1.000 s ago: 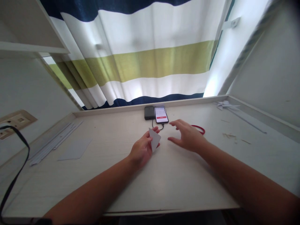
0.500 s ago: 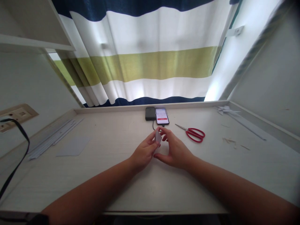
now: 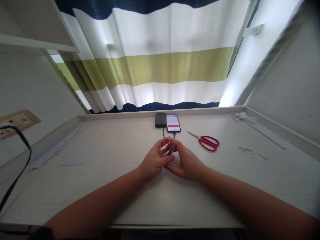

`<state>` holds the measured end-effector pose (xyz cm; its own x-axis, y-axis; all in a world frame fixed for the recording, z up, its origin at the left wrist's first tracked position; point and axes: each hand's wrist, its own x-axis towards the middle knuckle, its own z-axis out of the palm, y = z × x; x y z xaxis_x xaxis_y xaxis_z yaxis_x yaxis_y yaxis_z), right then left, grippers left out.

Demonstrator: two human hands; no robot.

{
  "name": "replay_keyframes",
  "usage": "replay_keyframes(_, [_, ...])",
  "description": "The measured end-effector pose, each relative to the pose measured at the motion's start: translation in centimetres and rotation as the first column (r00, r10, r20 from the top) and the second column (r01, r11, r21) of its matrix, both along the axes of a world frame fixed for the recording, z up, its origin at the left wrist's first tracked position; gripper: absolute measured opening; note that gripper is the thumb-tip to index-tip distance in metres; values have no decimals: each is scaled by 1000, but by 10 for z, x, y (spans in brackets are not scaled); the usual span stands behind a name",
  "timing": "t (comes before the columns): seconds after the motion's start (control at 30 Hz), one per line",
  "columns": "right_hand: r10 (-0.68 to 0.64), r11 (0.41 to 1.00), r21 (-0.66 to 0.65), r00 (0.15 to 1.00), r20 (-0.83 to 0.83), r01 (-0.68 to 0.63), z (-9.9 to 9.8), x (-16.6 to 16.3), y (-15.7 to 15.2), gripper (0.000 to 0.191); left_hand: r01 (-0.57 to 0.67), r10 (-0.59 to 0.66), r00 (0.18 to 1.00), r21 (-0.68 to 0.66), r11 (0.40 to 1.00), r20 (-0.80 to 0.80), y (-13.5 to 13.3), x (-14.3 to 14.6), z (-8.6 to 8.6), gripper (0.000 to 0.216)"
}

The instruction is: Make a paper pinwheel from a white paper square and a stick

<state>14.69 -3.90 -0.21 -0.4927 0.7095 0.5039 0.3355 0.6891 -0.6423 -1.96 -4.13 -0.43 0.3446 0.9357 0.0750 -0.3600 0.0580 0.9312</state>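
A small piece of white paper is pinched between both of my hands at the middle of the pale desk. My left hand grips its left side with curled fingers. From the right, my right hand closes its fingertips on the paper's top edge. Most of the paper is hidden by my fingers. Red-handled scissors lie on the desk to the right of my hands.
A phone with a lit screen lies beside a dark power bank at the back edge, joined by a cable. A paper sheet and paper strips lie at left; paper scraps at right. A striped curtain hangs behind.
My right hand came in from the right and took hold of the paper held by my left hand. The paper has been turned edge-on and looks smaller. The scissors came into full view.
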Motion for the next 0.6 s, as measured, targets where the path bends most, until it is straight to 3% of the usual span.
replay_keyframes(0.27, [42,997,-60,999,31,-40,3,7,1,77,40,-28,987,76,996,-159,1,-3,6,55])
replay_keyframes(0.6, [116,991,-74,993,25,-113,6,14,5,77,98,-82,978,75,992,-191,7,-9,3,55])
